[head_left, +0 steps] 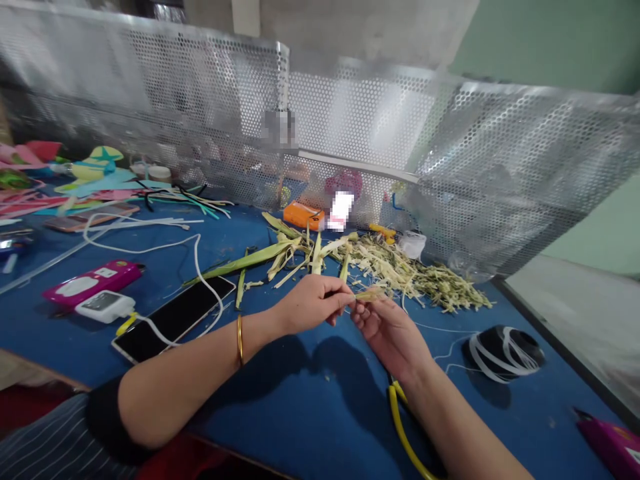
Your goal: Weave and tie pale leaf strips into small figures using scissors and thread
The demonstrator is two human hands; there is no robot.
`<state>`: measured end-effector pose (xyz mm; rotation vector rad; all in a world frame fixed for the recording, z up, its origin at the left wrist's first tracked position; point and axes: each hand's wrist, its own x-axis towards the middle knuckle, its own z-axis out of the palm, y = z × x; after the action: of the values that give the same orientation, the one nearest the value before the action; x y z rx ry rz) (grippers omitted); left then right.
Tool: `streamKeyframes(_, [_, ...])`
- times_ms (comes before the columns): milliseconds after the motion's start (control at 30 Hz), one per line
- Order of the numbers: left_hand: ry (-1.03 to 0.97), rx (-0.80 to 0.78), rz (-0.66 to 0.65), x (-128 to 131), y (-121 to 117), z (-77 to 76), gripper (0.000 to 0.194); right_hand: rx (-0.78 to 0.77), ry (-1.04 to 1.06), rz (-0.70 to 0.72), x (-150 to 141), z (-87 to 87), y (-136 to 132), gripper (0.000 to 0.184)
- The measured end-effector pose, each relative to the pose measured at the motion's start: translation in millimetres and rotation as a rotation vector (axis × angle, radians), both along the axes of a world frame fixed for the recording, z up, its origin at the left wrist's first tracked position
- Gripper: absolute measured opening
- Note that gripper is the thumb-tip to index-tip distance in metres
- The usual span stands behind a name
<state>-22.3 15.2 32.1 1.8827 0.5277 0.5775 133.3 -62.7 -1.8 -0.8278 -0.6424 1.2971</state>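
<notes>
Both hands meet above the blue table (300, 400), in front of the plant scraps. My left hand (317, 300), with a gold bangle at the wrist, pinches one end of a small pale green-yellow strip of husk (369, 295). My right hand (387, 327) grips the strip's other side between thumb and fingers. Just beyond lie long green husk leaves (255, 257) and a heap of small tied-looking husk pieces (380, 263), greener at its right end (450, 288). A thin white thread runs from near my right hand to a black spool (505, 353).
A yellow-handled tool (400, 427) lies partly under my right forearm. To the left are a dark phone (173, 320), a white cabled device (105, 305) and a magenta device (95, 283). Behind stand an orange box (304, 215), a lit phone (341, 210) and a perforated metal screen (350, 113).
</notes>
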Motion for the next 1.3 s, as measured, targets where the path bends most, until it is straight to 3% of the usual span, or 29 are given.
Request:
streamKeyframes(133, [-0.048, -0.021, 0.139, 3.9, -2.2, -5.1, 0.02, 0.0, 0.055, -0.115, -11.4, -8.2, -0.5, 0.018])
streamKeyframes(233, [-0.061, 0.021, 0.215, 4.8, -1.9, -6.6, 0.02, 0.005, -0.039, -0.147, -18.8, -11.9, -3.3, 0.016])
streamKeyframes(367, [-0.044, 0.072, 0.281, 4.9, 0.2, -8.7, 0.019, 0.138, -0.538, -0.174, -22.3, -14.1, -7.0, 0.016])
streamKeyframes(500, [0.062, 0.361, 0.295, 3.2, 0.7, -10.5, 0.022, 0.399, -1.059, -0.308, -18.3, -7.7, -11.5, 0.018])
streamKeyframes(600, [0.102, 0.555, 0.294, 2.0, 0.9, -12.5, 0.022, 0.472, -1.218, -0.351, -15.0, -1.8, -14.0, 0.018])
streamKeyframes(700, [0.13, 0.637, 0.279, 2.1, 1.9, -16.0, 0.021, 0.485, -1.227, -0.336, -13.3, 1.1, -14.0, 0.018])
streamKeyframes(867, [0.164, 0.688, 0.242, 3.1, 0.7, -21.3, 0.021, 0.436, -1.041, -0.202, -9.2, 2.2, -11.8, 0.019])
streamKeyframes(1067, [0.262, 0.883, 0.197, 4.5, -6.7, -25.2, 0.022, 0.397, -1.152, -0.186, -5.6, 2.2, -11.0, 0.02])
streamKeyframes(1167, [0.398, 1.015, 0.234, 4.3, -10.6, -21.9, 0.029, 0.351, -1.082, -0.229, -3.8, 1.8, -8.1, 0.019])
streamKeyframes(1300, [0.486, 1.169, 0.25, -2.3, -17.0, -9.5, 0.032, 0.267, -0.919, -0.129, -1.4, 4.8, -6.7, 0.019])
